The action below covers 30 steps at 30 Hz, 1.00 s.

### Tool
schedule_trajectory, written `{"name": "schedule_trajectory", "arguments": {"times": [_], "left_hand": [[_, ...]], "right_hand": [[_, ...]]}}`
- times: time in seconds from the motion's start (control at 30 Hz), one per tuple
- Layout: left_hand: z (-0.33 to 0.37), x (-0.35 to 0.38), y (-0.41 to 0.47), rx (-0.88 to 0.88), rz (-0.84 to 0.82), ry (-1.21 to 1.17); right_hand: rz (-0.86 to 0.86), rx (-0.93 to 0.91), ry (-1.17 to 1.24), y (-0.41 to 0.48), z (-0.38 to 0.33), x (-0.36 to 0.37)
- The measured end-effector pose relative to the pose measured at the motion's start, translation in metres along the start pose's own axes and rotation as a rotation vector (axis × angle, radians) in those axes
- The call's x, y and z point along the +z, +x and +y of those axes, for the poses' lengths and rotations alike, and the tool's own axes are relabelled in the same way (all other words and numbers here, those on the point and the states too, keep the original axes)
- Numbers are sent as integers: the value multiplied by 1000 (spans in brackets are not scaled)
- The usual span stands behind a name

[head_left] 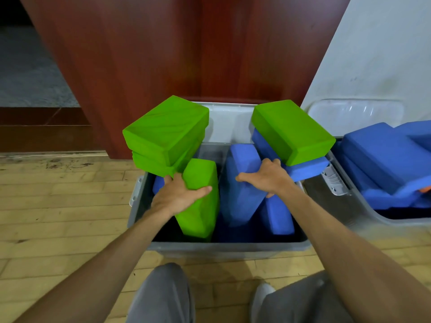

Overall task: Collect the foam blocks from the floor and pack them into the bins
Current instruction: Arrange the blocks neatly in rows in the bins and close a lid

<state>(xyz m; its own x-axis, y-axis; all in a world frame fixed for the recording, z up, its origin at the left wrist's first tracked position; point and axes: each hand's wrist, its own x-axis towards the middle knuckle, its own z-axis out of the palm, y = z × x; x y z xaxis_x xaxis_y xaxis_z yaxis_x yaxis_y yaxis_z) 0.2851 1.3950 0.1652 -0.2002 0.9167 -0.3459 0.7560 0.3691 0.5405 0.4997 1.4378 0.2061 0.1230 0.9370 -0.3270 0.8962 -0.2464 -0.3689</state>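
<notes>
A grey bin [224, 247] in front of me holds green and blue foam blocks. My left hand [179, 194] grips an upright green block [201, 213] at the bin's left side. My right hand [268, 178] grips the top of an upright blue block [240, 194] in the middle. A second upright blue block [278, 217] leans beside it. Two stacked green blocks [166, 134] overhang the bin's back left corner. Another green block [292, 131] lies on a blue block [307, 170] at the back right.
A second bin [363, 203] on the right is filled with blue blocks [387, 157]; a clear lid [354, 111] leans behind it. A red-brown wooden door stands behind the bins, a white wall at right. Wooden floor lies to the left and under my knees.
</notes>
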Motion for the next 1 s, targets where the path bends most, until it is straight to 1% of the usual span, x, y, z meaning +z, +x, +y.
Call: {"name": "schedule_trajectory", "arguments": {"times": [0.07, 0.13, 0.2, 0.27, 0.4, 0.53, 0.67, 0.77, 0.83, 0.93, 1.0], "left_hand": [[-1, 21, -3, -15, 5, 88], [-9, 45, -7, -58, -44, 132], [-15, 64, -8, -88, -86, 143], [-13, 73, -6, -94, -74, 120], [-4, 76, 5, -98, -56, 92], [-5, 73, 11, -133, -134, 86], [-15, 63, 14, -79, -64, 180], [-13, 64, 14, -67, -49, 192], [-5, 70, 14, -65, -48, 183], [8, 76, 20, -72, -40, 134], [8, 74, 25, -90, -71, 104]], "right_hand": [[-8, 8, 2, 3, 3, 0], [9, -8, -36, 5, 5, 1], [22, -29, -52, 9, 7, 2], [20, -27, -32, 13, 9, 0], [-12, 14, 80, 17, 14, -2], [-14, 11, 167, 19, 13, -5], [-12, 6, 211, 25, 10, -6], [-23, 28, 282, 27, 13, -5], [-25, 20, 270, 29, 17, -2], [-18, -9, 176, 30, 18, 2], [-3, -29, 138, 30, 16, 3]]}}
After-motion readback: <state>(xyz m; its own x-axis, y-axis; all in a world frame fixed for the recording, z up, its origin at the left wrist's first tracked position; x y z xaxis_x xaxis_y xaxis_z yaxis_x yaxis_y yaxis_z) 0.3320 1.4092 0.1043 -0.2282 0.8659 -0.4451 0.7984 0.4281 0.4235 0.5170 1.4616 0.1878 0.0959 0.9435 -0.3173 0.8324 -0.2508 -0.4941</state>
